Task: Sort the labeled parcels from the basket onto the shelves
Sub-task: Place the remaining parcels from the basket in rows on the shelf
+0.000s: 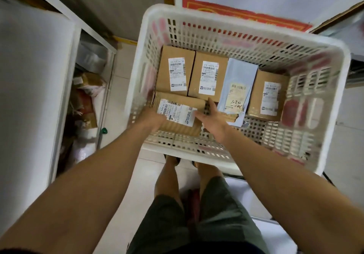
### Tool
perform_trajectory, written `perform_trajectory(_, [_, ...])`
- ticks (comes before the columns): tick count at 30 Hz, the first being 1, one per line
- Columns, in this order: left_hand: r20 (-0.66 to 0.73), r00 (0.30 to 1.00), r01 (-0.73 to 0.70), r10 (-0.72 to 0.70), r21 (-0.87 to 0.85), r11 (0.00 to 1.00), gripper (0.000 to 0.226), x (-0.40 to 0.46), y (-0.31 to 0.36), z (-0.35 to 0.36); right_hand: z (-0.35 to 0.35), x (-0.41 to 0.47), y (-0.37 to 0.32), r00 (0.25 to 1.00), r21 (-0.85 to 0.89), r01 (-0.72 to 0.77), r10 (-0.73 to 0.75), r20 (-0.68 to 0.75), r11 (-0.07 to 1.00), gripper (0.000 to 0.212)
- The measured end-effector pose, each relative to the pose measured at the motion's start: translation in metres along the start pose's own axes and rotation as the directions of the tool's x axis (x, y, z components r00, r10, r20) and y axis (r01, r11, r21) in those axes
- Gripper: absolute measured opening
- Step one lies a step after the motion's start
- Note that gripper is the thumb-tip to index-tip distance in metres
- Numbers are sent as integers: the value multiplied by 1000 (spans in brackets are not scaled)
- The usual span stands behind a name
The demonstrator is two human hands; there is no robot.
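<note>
A white slotted plastic basket [246,20] stands in front of me. Inside it lie several labeled parcels. Two brown cardboard boxes [176,72] [208,76] sit side by side at the back left. A grey-blue poly mailer [238,88] lies to their right, and another box [269,96] lies at the far right. A flat cardboard box [177,125] with a white label lies at the front left. My left hand [151,116] grips its left end and my right hand [213,118] grips its right end, thumb on the label.
A white shelf unit [65,76] stands on the left, with bags and parcels [86,96] heaped on its low levels. A white sign with a red border [216,7] lies beyond the basket. My legs [197,214] stand on pale floor tiles just before the basket.
</note>
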State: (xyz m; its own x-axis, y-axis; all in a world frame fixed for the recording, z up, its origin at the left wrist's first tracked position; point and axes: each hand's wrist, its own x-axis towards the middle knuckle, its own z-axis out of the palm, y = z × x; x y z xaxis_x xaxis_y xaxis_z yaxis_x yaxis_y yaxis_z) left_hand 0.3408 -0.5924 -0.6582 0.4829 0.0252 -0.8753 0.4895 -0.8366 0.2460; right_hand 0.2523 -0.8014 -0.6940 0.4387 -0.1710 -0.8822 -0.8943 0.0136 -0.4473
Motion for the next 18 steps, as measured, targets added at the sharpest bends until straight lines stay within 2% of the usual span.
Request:
perform_trajectory(3, [93, 994, 60, -50, -109, 992, 39, 4, -2, 0, 8, 14, -2, 998, 156, -63, 58, 31, 986, 77])
perform_trajectory(6, [123, 991, 69, -42, -224, 972, 35, 7, -3, 0, 14, 19, -7, 992, 281, -122, 110, 59, 952, 53])
perform_trajectory(9, [100, 995, 16, 11, -272, 962, 32, 0, 1, -7, 15, 13, -12, 992, 345, -122, 119, 31, 930, 32])
perform_trajectory(11, [58, 996, -44, 64, -296, 954, 31, -10, 8, -15, 10, 4, -13, 994, 414, -104, 106, 20, 904, 31])
perform_trajectory(15, [-23, 980, -192, 198, -375, 907, 49, -39, 21, -33, -10, -28, -19, 998, 501, -59, 55, 21, 864, 36])
perform_trajectory(18, [-123, 935, -353, 333, -427, 833, 46, -66, 32, -48, -27, -62, -26, 998, 566, -27, -11, 63, 824, 65])
